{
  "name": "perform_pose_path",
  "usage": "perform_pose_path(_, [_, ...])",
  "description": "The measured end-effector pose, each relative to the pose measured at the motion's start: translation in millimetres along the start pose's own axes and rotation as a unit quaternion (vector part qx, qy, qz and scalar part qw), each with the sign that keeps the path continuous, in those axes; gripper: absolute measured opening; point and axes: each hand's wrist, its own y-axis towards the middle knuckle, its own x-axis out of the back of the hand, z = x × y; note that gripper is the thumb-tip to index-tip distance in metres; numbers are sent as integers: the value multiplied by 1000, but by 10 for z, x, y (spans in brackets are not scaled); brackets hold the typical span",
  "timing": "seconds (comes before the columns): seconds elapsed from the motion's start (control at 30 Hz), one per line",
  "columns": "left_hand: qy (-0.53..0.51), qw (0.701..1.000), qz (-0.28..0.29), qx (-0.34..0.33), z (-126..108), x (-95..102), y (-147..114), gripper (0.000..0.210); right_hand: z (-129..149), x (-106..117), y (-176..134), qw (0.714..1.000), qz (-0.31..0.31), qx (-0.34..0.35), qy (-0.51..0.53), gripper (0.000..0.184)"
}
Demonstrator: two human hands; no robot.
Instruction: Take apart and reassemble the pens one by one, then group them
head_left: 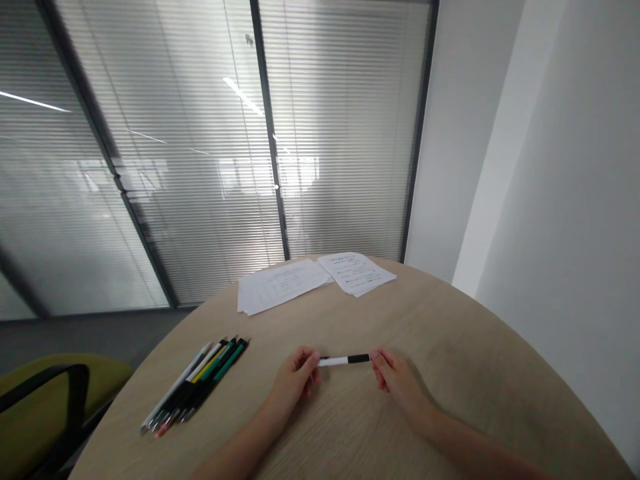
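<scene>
A slim white pen with a black section (345, 361) lies level between my two hands, just above or on the round table (350, 427); which of these I cannot tell. My left hand (296, 375) pinches its white end between thumb and fingers. At the black end, my right hand (393, 377) grips the tip with thumb and forefinger, the other fingers curled under. Left of my hands, a bunch of several pens (200, 380) in white, green, yellow and black lies side by side on the wood.
Printed sheets form a left stack (285, 283) and a right stack (357, 272) near the table's far edge. A yellow-green chair (35, 420) with a black armrest stands at the left. Glass panels with blinds (345, 133) rise behind, and a white wall (565, 220) borders the right side.
</scene>
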Motion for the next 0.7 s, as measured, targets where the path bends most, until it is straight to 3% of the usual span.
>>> perform_pose_path(0.13, [-12,1000,-1,-14,-16,15,-26,41,24,27,-19,1000,20,-1,6,35])
perform_pose_path(0.3, [-8,1000,26,-8,-27,70,-57,27,83,48,-53,999,25,-4,35,36])
perform_pose_path(0.47, [-3,999,30,11,-18,95,-33,29,139,67,-64,999,27,-9,30,43])
perform_pose_path(0.7, [13,997,61,48,53,124,-7,37,12,68,14,994,74,-22,76,47])
